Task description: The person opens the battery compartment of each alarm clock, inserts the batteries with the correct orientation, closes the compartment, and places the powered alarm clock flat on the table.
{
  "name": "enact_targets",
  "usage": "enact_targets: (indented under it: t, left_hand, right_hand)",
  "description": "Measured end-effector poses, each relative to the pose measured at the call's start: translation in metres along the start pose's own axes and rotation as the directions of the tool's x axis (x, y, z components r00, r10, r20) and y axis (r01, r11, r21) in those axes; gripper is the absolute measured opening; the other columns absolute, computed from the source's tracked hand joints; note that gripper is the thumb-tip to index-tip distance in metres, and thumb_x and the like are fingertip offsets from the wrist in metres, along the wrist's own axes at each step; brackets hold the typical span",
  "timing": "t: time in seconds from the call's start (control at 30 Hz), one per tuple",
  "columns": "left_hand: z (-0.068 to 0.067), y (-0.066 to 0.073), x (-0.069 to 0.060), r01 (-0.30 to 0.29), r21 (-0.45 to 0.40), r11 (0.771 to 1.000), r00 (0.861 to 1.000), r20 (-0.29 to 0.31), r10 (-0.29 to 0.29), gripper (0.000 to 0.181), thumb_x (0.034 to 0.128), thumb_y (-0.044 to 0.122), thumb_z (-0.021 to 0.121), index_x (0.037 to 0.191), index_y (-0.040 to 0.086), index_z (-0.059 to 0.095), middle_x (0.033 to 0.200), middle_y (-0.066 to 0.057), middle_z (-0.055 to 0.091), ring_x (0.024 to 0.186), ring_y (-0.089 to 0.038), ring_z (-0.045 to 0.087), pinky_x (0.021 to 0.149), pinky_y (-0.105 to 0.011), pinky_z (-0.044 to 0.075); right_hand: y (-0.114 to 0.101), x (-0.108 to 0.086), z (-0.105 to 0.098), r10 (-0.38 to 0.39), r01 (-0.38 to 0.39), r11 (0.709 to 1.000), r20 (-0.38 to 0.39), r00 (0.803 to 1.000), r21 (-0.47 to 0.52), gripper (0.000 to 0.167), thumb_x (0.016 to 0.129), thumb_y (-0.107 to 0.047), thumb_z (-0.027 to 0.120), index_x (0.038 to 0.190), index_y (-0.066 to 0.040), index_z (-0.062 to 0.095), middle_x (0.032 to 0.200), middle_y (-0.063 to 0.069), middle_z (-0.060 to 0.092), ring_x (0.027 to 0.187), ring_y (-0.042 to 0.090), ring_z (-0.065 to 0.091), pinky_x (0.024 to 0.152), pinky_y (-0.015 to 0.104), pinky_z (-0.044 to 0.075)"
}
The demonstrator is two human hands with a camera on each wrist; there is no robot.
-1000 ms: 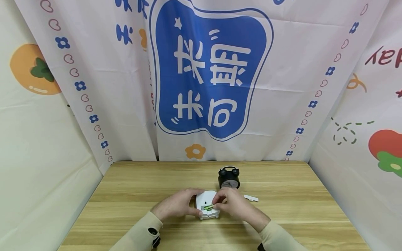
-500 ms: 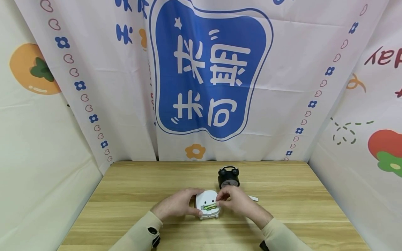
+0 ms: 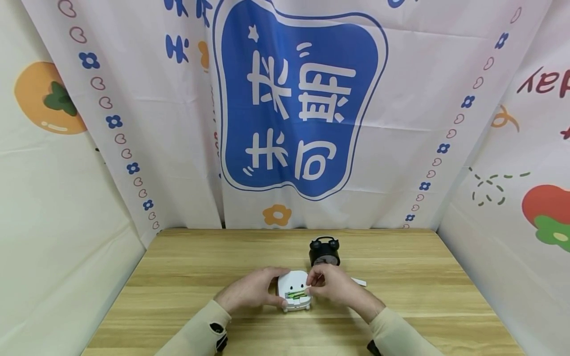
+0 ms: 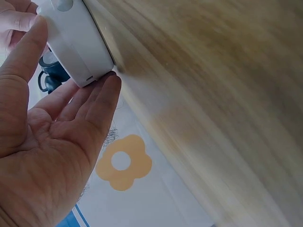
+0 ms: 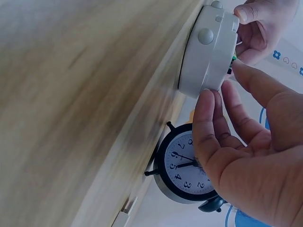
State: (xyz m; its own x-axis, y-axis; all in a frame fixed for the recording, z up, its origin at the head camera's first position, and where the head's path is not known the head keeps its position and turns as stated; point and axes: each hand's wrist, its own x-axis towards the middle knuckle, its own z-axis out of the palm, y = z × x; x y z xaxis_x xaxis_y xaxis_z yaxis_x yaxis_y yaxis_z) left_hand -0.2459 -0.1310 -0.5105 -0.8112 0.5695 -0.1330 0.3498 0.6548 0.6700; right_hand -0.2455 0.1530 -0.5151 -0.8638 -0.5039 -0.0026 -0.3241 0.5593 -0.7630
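Note:
A white rounded device with little round feet lies on the table, its open battery compartment facing up. Slim green batteries lie in that compartment. My left hand holds the device from the left, thumb at its near edge and fingers around the far side. On the right, my right hand has its thumb at the batteries' right end. In the right wrist view, its other fingertips rest against the side of the white device, and the batteries are mostly hidden. Which face the device has underneath is hidden.
A black twin-bell alarm clock stands just behind my right hand. Partly hidden by that hand, a small white cover lies to the right on the wooden table. Printed cloth hangs around the back and sides.
My right hand has shifted slightly right and drawn its fingers off the compartment's middle. The batteries, partly covered before, now show more and lie flatter. My left hand keeps its hold.

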Motion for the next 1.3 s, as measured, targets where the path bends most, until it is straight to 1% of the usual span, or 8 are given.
enact_targets:
  t: [0.17,0.5,0.67,0.8,0.9,1.07,1.3]
  left_hand:
    - [0.0,0.0,0.0,-0.007,0.009,1.0,1.0,0.003,0.007,0.092,0.0916,0.032,0.103,0.167,0.002,0.061,0.168,-0.021,0.068,0.154,-0.039,0.068,0.133,-0.063,0.055]
    - [-0.001,0.001,0.001,-0.015,0.012,1.0,1.0,0.012,0.015,0.09,0.0912,0.031,0.103,0.166,0.003,0.063,0.166,-0.02,0.07,0.151,-0.038,0.07,0.132,-0.061,0.057]
    - [-0.002,0.002,0.001,-0.011,0.005,1.0,1.0,0.013,0.011,0.089,0.0911,0.03,0.103,0.166,0.003,0.063,0.166,-0.019,0.07,0.151,-0.037,0.07,0.131,-0.061,0.057]
    - [-0.002,0.003,0.001,-0.006,0.007,1.0,1.0,0.014,0.006,0.089,0.0913,0.031,0.103,0.166,0.003,0.063,0.166,-0.019,0.07,0.151,-0.037,0.07,0.131,-0.061,0.057]
    - [-0.003,0.003,0.002,-0.004,0.019,1.0,1.0,0.014,0.004,0.089,0.0916,0.031,0.103,0.166,0.003,0.063,0.166,-0.02,0.07,0.151,-0.038,0.07,0.131,-0.061,0.057]
    - [-0.003,0.003,0.002,-0.01,0.037,0.999,1.0,0.011,0.01,0.089,0.0918,0.031,0.103,0.166,0.002,0.063,0.165,-0.021,0.07,0.15,-0.039,0.071,0.13,-0.061,0.058]
    - [-0.003,0.004,0.003,-0.007,0.043,0.999,1.0,0.009,0.007,0.089,0.092,0.032,0.103,0.166,0.002,0.063,0.165,-0.021,0.07,0.15,-0.038,0.071,0.13,-0.061,0.059]
  right_hand:
    - [0.002,0.002,0.001,0.008,-0.008,1.0,0.003,1.0,-0.011,0.019,0.098,-0.008,0.095,0.098,-0.01,0.076,0.095,-0.001,0.076,0.085,0.007,0.068,0.073,0.019,0.058]
    - [-0.001,0.003,0.002,0.026,-0.026,1.0,0.016,1.0,-0.016,0.024,0.096,-0.008,0.095,0.096,-0.007,0.071,0.092,-0.002,0.07,0.082,0.011,0.065,0.066,0.02,0.052]
    - [-0.004,0.004,0.001,0.041,-0.04,0.999,0.03,0.999,-0.023,0.025,0.096,-0.008,0.095,0.096,-0.006,0.07,0.091,-0.003,0.068,0.081,0.012,0.063,0.065,0.02,0.05]
    - [-0.003,0.004,0.0,0.048,-0.048,0.999,0.04,0.998,-0.006,0.026,0.097,-0.009,0.095,0.096,-0.005,0.069,0.089,-0.003,0.067,0.079,0.011,0.062,0.064,0.02,0.049]
    - [-0.001,0.005,0.0,0.059,-0.06,0.998,0.048,0.997,0.006,0.027,0.098,-0.011,0.095,0.096,-0.005,0.068,0.088,-0.003,0.066,0.077,0.011,0.061,0.063,0.02,0.048]
    - [0.001,0.006,-0.001,0.088,-0.088,0.996,0.067,0.994,0.002,0.028,0.1,-0.015,0.094,0.094,-0.01,0.068,0.088,-0.004,0.065,0.073,0.011,0.058,0.061,0.021,0.046]
    - [0.002,0.012,0.0,0.087,-0.083,0.995,0.066,0.994,-0.052,0.034,0.101,-0.021,0.094,0.085,-0.015,0.064,0.081,-0.007,0.059,0.071,0.01,0.053,0.062,0.022,0.042]
